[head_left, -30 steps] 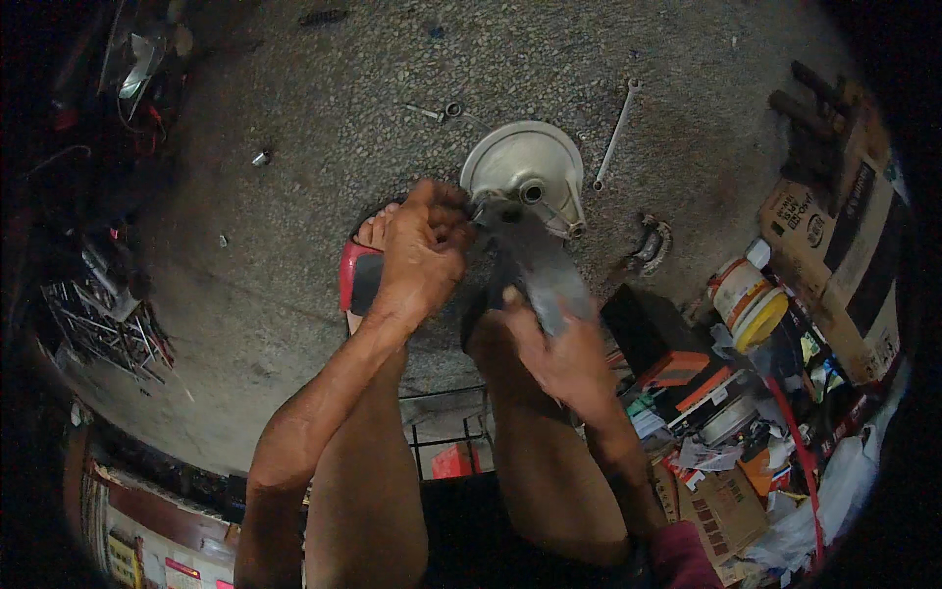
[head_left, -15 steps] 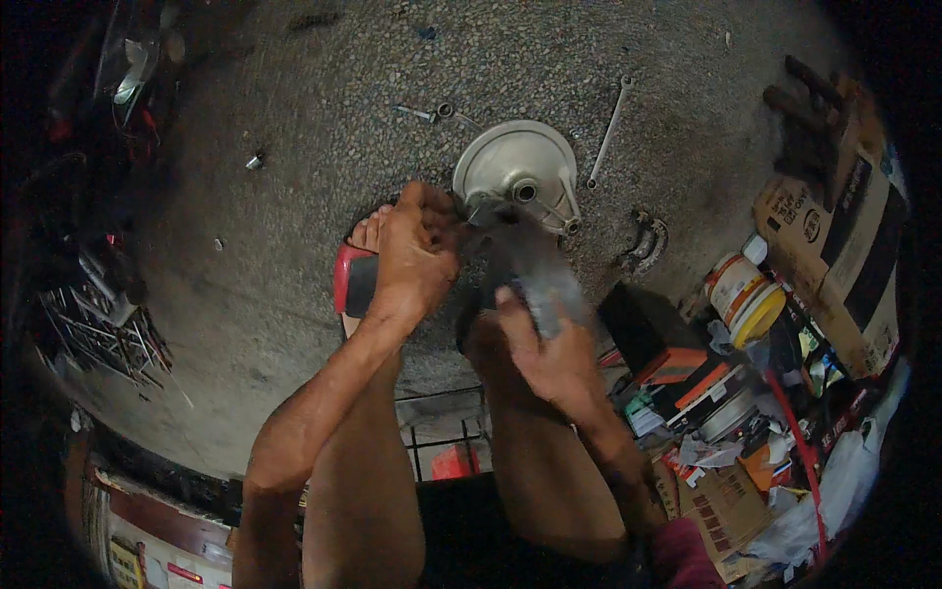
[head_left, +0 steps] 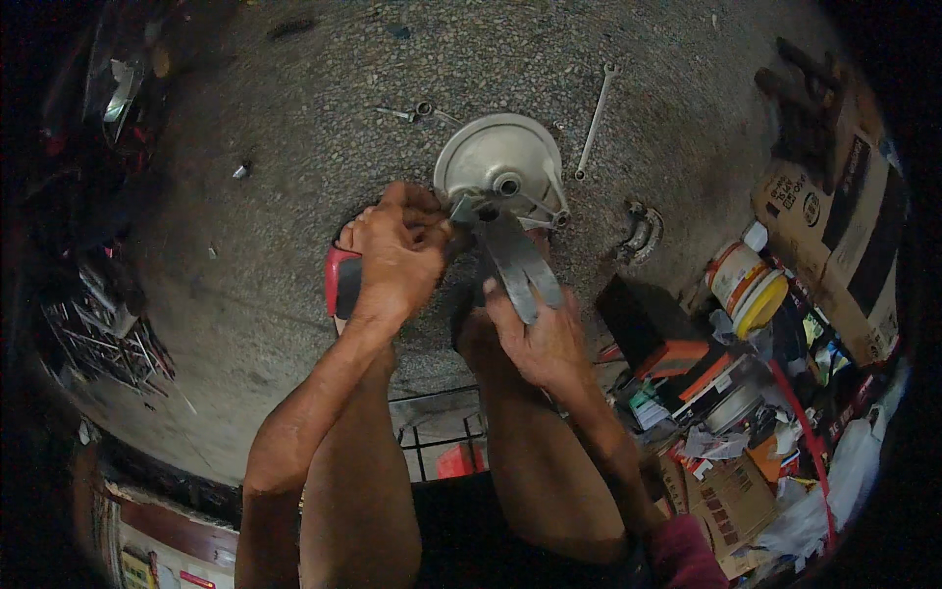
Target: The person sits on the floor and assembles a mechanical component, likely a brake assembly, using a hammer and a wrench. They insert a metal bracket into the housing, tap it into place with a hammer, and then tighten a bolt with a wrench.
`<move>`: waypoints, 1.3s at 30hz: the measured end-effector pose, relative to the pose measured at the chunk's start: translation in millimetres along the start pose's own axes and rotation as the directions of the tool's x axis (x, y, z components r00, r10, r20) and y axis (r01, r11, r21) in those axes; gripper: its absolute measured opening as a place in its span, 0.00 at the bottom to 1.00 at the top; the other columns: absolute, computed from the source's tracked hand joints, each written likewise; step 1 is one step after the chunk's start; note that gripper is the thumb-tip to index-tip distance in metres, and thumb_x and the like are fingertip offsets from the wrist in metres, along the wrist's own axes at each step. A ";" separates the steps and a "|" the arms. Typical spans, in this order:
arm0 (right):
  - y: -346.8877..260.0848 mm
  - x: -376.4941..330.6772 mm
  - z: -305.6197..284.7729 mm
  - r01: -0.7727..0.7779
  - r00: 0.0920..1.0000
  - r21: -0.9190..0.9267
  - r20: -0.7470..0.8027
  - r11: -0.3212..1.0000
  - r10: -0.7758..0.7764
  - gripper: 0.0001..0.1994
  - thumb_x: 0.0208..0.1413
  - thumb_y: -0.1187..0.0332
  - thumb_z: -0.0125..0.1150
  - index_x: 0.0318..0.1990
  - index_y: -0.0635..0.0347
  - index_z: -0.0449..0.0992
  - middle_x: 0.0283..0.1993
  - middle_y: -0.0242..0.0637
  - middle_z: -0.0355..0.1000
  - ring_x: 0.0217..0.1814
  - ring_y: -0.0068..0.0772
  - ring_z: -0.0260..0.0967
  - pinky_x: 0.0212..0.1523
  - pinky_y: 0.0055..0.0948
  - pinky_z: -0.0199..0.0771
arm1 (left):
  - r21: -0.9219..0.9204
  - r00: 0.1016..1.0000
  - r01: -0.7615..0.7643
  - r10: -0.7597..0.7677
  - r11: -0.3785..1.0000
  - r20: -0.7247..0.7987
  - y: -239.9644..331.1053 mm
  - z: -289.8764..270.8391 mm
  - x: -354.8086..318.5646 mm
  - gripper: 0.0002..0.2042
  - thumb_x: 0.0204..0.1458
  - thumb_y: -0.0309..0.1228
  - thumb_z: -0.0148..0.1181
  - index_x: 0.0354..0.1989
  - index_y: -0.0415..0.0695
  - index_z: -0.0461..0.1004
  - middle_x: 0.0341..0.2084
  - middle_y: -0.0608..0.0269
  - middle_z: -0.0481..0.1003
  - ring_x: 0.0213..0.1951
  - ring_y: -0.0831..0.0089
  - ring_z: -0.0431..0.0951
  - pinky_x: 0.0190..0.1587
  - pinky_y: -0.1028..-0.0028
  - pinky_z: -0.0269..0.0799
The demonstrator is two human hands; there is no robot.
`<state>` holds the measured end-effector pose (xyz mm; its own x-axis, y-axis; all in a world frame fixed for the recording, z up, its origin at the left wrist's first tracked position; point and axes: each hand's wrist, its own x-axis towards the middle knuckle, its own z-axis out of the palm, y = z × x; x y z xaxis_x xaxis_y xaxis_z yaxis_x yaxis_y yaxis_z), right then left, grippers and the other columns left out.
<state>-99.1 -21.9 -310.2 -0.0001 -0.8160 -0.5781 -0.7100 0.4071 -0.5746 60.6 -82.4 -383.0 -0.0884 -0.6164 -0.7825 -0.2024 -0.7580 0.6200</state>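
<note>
On the concrete floor [head_left: 294,118], the round grey brake plate [head_left: 496,157] lies just ahead of both hands. The left hand [head_left: 397,255] is curled shut on its near-left rim. The right hand [head_left: 540,339] grips the flat metal lever [head_left: 518,260], whose long axis runs from that hand up to the plate's hub, nearer than the left.

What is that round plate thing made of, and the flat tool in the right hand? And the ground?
The round plate looks like cast metal, maybe aluminium: pale grey, dull sheen, smooth dished face. The flat tool in the right hand seems to be steel: dark grey, thin, with a faint shine along its blades. The ground looks like rough concrete, speckled grey and matte.
</note>
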 end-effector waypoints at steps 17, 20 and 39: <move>36.6 -31.9 9.6 -0.327 0.885 0.145 -0.299 0.934 0.357 0.25 0.62 0.54 0.57 0.58 0.66 0.68 0.52 0.43 0.73 0.55 0.33 0.67 0.57 0.33 0.64 | -0.130 0.996 -0.087 0.087 0.988 -0.001 1.7 1.2 0.6 0.13 0.45 0.23 0.67 0.38 0.37 0.70 0.27 0.59 0.76 0.30 0.75 0.77 0.32 0.76 0.73; 57.2 -22.0 4.1 -0.374 0.805 0.008 -0.494 0.927 0.329 0.24 0.60 0.58 0.59 0.56 0.68 0.69 0.49 0.45 0.73 0.51 0.31 0.68 0.53 0.33 0.67 | -0.007 0.998 -0.059 0.058 0.998 -0.018 7.4 4.8 0.3 0.18 0.42 0.26 0.73 0.38 0.38 0.70 0.28 0.65 0.74 0.32 0.77 0.74 0.34 0.77 0.72; 152.6 -24.7 24.8 -0.532 0.806 -0.081 -0.352 0.843 0.475 0.23 0.52 0.61 0.64 0.46 0.72 0.65 0.29 0.58 0.74 0.32 0.62 0.73 0.33 0.51 0.71 | -0.059 0.997 -0.069 0.068 0.996 -0.020 -2.9 -1.9 19.0 0.13 0.49 0.36 0.69 0.34 0.41 0.74 0.27 0.66 0.75 0.25 0.80 0.72 0.27 0.79 0.67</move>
<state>-190.0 70.5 -398.0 -0.5854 -0.6092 -0.5349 -0.6553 0.7441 -0.1302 61.4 -92.3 -399.6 -0.0823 -0.6705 -0.7373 -0.1375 -0.7251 0.6748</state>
